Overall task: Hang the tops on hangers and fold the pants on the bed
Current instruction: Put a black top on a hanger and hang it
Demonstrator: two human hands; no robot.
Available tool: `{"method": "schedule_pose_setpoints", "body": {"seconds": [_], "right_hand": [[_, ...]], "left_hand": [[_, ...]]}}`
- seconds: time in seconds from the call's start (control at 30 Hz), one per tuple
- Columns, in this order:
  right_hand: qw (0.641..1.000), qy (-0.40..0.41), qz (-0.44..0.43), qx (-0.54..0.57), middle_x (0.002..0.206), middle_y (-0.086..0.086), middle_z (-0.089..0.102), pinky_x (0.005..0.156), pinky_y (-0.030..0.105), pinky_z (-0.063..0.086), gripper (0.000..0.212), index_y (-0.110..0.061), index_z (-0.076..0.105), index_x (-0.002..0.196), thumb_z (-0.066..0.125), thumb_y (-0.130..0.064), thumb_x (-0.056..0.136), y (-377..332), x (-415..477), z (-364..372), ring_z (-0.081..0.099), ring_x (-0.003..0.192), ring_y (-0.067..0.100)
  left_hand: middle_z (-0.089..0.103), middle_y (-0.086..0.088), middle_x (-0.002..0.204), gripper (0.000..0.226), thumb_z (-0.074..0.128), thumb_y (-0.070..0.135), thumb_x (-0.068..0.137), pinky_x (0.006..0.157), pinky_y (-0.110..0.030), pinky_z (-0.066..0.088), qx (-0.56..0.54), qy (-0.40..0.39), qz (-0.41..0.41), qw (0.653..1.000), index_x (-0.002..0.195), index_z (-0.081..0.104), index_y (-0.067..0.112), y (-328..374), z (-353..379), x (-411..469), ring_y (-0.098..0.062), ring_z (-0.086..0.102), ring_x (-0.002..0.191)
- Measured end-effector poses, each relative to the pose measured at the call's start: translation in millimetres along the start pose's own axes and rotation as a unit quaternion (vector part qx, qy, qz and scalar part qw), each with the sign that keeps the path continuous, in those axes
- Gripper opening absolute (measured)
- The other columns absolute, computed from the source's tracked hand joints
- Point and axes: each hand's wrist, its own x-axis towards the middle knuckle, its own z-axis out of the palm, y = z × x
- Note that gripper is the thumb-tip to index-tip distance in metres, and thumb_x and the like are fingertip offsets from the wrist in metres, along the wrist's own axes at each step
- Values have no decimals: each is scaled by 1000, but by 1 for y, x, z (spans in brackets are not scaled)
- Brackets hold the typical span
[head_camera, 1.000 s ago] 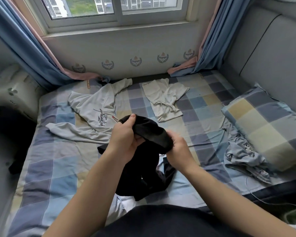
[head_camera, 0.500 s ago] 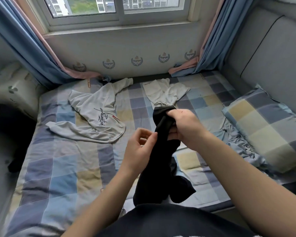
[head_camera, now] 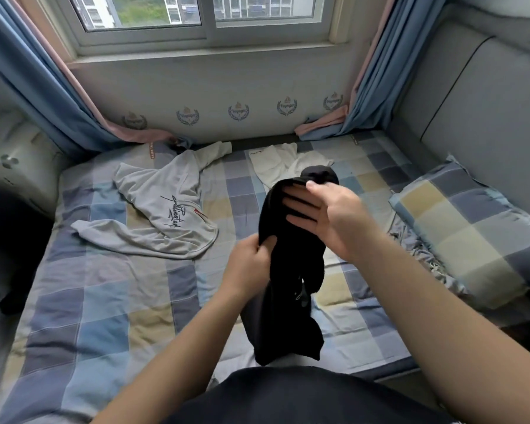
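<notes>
A black garment (head_camera: pixel 288 270) hangs in front of me over the checked bed (head_camera: pixel 104 301), its lower end near the bed's front edge. My left hand (head_camera: pixel 251 261) pinches its left edge about a third of the way down. My right hand (head_camera: pixel 328 212) is at its top, fingers straight and spread against the fabric, which bunches just above the hand. A grey long-sleeved top (head_camera: pixel 166 209) with black script lies spread at the back left. A pale cream garment (head_camera: pixel 279 163) lies at the back middle, partly hidden by the black one.
A checked pillow (head_camera: pixel 471 237) lies at the right against the grey padded headboard (head_camera: pixel 471 117), with crumpled blue-grey cloth (head_camera: pixel 410 240) beside it. Blue-and-pink curtains (head_camera: pixel 43 96) hang at both sides of the window. A dark object (head_camera: pixel 13 255) sits off the bed's left edge.
The black garment has been lifted from a bundle into a long hanging shape. My right hand rose to its top and its fingers straightened; my left hand took hold of the left edge.
</notes>
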Motion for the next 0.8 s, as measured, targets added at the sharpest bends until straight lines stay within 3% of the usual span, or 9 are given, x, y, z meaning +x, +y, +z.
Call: {"method": "schedule_pose_setpoints", "body": {"seconds": [0.07, 0.2, 0.3, 0.4, 0.47, 0.53, 0.63, 0.7, 0.8], "right_hand": [[995, 12, -30, -99, 117, 2, 74, 89, 38, 56, 20, -17, 65, 117, 55, -21, 101, 22, -3, -17, 70, 109, 18], [961, -26, -25, -273, 114, -6, 68, 86, 18, 49, 44, -27, 60, 115, 76, -32, 75, 87, -18, -44, 65, 104, 3], [933, -53, 48, -352, 116, -2, 67, 93, 34, 53, 53, -26, 57, 124, 82, -22, 77, 134, -20, -51, 64, 111, 15], [894, 32, 71, -441, 112, 13, 71, 88, 37, 52, 32, -11, 67, 118, 73, -24, 89, 156, -11, -55, 65, 108, 26], [888, 67, 65, -451, 92, 17, 70, 73, 38, 47, 20, -7, 70, 97, 67, -26, 94, 152, -5, -58, 62, 87, 20], [883, 83, 44, -460, 73, 10, 61, 65, 36, 39, 26, -11, 64, 78, 62, -30, 97, 136, -1, -59, 54, 73, 19], [934, 86, 11, -347, 67, 11, 54, 59, 38, 47, 34, 5, 62, 86, 56, -25, 101, 102, 4, -52, 57, 61, 24], [962, 59, 12, -266, 65, 10, 58, 52, 34, 54, 31, 2, 65, 89, 56, -24, 102, 79, 7, -39, 63, 53, 22], [974, 34, 11, -224, 62, 7, 63, 48, 29, 55, 25, -7, 66, 85, 57, -23, 102, 53, 8, -16, 66, 50, 18]], "left_hand": [[56, -19, 79, 36, 50, 23, 106, 70, -64, 56, -126, 5, -46, 991, 99, 57, -11, 7, -8, -2, -31, 59, 71], [75, -11, 88, 30, 50, 28, 106, 65, -44, 63, -275, 26, -76, 958, 109, 65, 3, 27, -22, -6, -33, 74, 78], [77, -14, 93, 33, 50, 31, 105, 65, -40, 61, -331, 13, -83, 940, 109, 65, 2, 40, -27, -6, -34, 76, 86], [77, -17, 97, 34, 49, 32, 106, 64, -38, 61, -363, 9, -87, 928, 111, 63, 1, 45, -29, -5, -34, 76, 90], [77, -17, 99, 32, 48, 30, 106, 66, -38, 62, -381, 32, -89, 920, 110, 63, 2, 44, -34, -2, -33, 76, 91], [78, -12, 99, 26, 49, 26, 107, 70, -35, 62, -395, 69, -81, 913, 107, 64, 5, 38, -41, 2, -27, 76, 93], [75, -7, 105, 16, 53, 20, 105, 75, -29, 60, -337, 59, -72, 937, 105, 66, 10, 25, -49, 5, -22, 73, 100], [73, -5, 109, 14, 60, 16, 100, 76, -25, 57, -254, 29, -77, 964, 112, 66, 10, 15, -44, 0, -22, 69, 106], [62, 1, 130, 46, 75, 20, 90, 96, -27, 52, -140, 7, -55, 989, 132, 57, 15, 1, -29, -12, -15, 60, 120]]}}
